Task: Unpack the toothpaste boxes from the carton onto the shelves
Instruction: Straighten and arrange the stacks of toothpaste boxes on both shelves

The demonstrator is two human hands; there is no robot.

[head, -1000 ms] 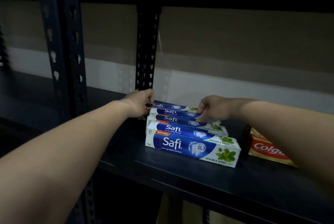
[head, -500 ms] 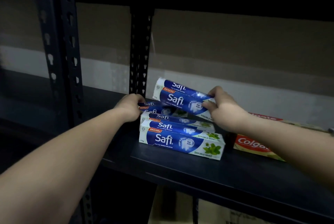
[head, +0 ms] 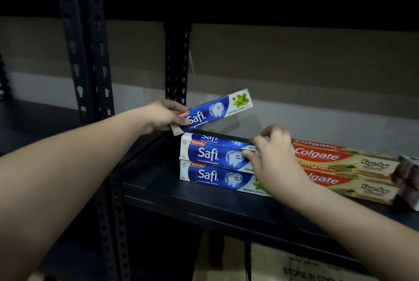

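Observation:
My left hand (head: 162,115) grips the left end of a blue-and-white Safi toothpaste box (head: 217,109), held tilted in the air above the stack, its right end raised. On the dark metal shelf (head: 226,208) stands a stack of Safi boxes: an upper one (head: 213,152) lies on a lower one (head: 215,176). My right hand (head: 269,156) holds the right end of the upper stacked box, fingers curled over its top edge and thumb on its front.
Two stacked red Colgate boxes (head: 340,167) lie right of the Safi stack, with another small pack (head: 410,174) at the far right edge. A perforated black upright (head: 90,76) stands left, another (head: 176,65) behind. A cardboard carton (head: 306,267) sits below the shelf.
The row of Safi boxes lying flat has become a two-high stack. My left hand has lifted one Safi box off the shelf; my right hand has set its box down on the stack.

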